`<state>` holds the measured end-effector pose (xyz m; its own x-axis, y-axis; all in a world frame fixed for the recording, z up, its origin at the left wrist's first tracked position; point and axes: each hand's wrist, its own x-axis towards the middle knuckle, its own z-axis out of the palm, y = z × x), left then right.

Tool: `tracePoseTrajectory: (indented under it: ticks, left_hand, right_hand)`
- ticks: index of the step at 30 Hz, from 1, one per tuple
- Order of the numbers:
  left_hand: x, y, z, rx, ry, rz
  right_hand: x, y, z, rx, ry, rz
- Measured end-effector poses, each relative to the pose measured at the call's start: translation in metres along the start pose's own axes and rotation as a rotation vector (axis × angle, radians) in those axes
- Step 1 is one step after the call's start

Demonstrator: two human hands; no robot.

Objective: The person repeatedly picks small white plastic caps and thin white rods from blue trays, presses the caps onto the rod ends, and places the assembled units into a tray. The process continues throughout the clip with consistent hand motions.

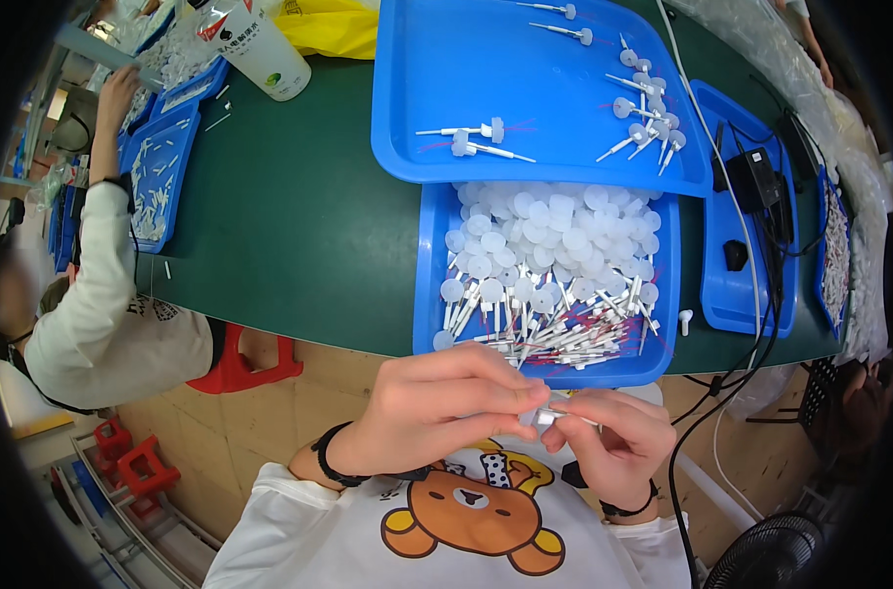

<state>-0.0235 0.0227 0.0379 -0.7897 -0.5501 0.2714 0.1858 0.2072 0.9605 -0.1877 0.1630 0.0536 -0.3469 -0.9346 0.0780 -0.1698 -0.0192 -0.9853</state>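
Close to my chest, my left hand (436,407) and my right hand (613,442) meet around one small white plastic piece (544,416). The left fingers pinch its round cap end; the right fingers hold its thin stem end. Just beyond my hands sits a blue tray (429,255) heaped with several white round caps (554,236) and thin white stems (554,329) with red marks. Behind it, a larger blue tray (407,118) holds several put-together cap-and-stem pieces (648,123), most in its right corner and two near its front middle.
The trays rest on a dark green table (289,226). At the left a person in a white sleeve (98,285) reaches to other blue trays (157,177). A white bottle (260,49) stands at the back. Black cables (770,275) and an adapter (756,177) lie at the right. Red stools (240,368) stand below.
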Motion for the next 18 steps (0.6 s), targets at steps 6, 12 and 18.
tracePoseTrajectory:
  ticks: [6, 12, 18]
  left_hand:
    - [0.000, -0.001, 0.000, 0.120, 0.008, 0.039]
    - [0.003, 0.002, -0.008, 0.321, 0.023, -0.063]
    - [0.000, -0.011, -0.018, 0.764, 0.141, -0.229]
  right_hand:
    - [-0.002, 0.003, 0.012, 0.217, 0.062, 0.172]
    - [0.007, 0.007, 0.011, 0.099, 0.068, 0.202]
    - [0.051, -0.014, -0.008, -0.147, 0.330, 0.188]
